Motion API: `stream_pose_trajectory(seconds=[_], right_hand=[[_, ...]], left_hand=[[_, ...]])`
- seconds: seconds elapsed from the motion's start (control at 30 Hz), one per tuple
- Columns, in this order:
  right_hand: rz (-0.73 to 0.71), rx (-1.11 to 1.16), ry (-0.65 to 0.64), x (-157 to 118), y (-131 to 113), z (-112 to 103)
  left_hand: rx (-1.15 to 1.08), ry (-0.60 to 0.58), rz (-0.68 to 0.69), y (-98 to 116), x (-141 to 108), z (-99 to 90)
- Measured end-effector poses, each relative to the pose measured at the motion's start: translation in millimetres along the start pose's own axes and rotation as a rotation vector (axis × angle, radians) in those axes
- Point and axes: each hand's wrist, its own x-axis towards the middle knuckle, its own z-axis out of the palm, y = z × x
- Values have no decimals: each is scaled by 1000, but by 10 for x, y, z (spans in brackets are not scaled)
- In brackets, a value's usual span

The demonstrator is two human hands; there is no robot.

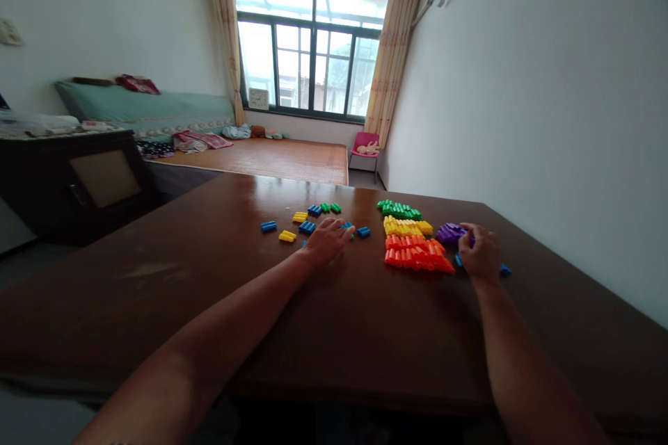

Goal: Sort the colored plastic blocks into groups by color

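Observation:
My left hand (328,241) lies low over the table with its fingers stretched forward, touching or just above small blue pieces (347,225) and a bit of green. Part of these is hidden under the fingers. My right hand (479,254) is curled at the edge of a pile of purple plastic pieces (449,233), thumb and fingers closed around a purple piece (472,240). Blue pieces (505,270) lie beside and partly behind that hand. Between my hands are grouped rows of orange pieces (417,254), yellow pieces (404,226) and green pieces (399,210).
Loose blue (268,226), yellow (287,236) and green pieces (335,208) are scattered left of centre on the brown table (156,292). Beyond it are a bed (292,156) and a pink chair (365,142). A dark cabinet (46,174) stands at left, a white wall (547,83) at right.

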Motion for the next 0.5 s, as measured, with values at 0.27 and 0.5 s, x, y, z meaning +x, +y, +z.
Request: stream_pose_trajectory(seconds=[0.27,0.5], right_hand=[[-34,77,-55,-24,-150,6],[30,142,-43,-25,-179,-13]], left_hand=[[-8,49,-466,-578,-176,28],[-60,-100,-720,-993,-298,-1]])
